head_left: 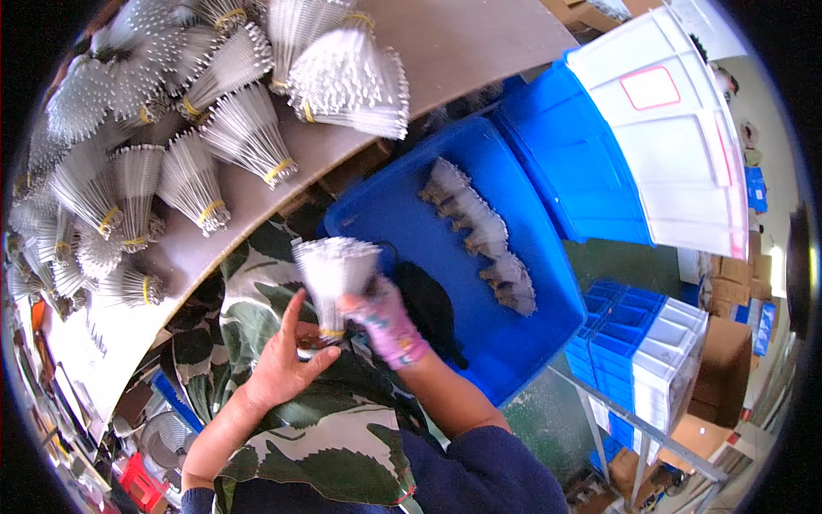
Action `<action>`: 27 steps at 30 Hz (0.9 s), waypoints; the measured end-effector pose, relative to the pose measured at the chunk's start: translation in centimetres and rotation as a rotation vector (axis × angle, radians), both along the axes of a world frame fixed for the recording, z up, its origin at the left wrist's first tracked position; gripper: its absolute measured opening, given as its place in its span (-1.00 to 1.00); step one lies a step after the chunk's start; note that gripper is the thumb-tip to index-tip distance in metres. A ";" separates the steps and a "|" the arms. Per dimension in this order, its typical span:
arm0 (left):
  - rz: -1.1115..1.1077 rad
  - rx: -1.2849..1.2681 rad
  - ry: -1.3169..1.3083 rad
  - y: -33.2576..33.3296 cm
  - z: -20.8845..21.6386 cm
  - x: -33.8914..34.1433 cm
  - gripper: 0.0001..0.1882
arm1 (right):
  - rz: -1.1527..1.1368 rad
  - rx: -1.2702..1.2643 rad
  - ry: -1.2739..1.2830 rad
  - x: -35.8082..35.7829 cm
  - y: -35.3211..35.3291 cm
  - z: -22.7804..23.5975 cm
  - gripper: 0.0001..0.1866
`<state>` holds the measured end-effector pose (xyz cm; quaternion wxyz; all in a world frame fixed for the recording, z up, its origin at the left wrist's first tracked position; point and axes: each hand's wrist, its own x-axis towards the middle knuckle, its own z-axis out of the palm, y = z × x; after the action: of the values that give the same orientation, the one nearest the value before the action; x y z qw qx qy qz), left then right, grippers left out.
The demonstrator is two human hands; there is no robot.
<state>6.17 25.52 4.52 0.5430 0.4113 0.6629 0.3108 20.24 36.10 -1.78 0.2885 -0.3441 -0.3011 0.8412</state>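
From where I stand, the white-tipped bundle (328, 272) is between the hands, long axis near to far — right hand (387, 322), blurred, apparently gripping its side; left hand (281, 363), fingers spread, nearer its banded end.

A: Upper right, findings?

B: One blue crate (574, 154), adjoining a white crate (693, 141) that bears a red-bordered label (650, 88).

A: Below that?

B: A group of blue crates (604, 334) against white crates (668, 355). Brown carton (726, 368) just beside, to the right. A grey metal rail (638, 420) crosses in front; green floor (544, 437) visible alongside.

A: Farther back?

B: Brown boxes (733, 283), grouped.

A: Lower left?

B: Round wire grille (165, 441); near it a red item (141, 484), type indeterminable.
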 end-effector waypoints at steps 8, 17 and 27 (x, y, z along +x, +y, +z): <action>0.344 -0.019 -0.119 -3.8 -2.2 -3.2 -0.46 | -0.482 -0.239 -0.359 5.6 10.5 -10.3 -0.65; 0.539 -0.104 -0.126 -4.9 -3.5 -4.8 -0.61 | -0.172 0.171 -1.025 10.0 13.2 -23.7 -0.40; 0.583 -0.158 -0.138 -5.1 -4.2 -5.5 -0.65 | 0.995 1.366 -1.635 5.7 18.5 -25.2 -0.53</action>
<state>0.65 20.43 0.27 0.5049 0.1382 0.7366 0.4282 25.92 54.60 -26.96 -0.2263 -0.4001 -0.8864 0.0542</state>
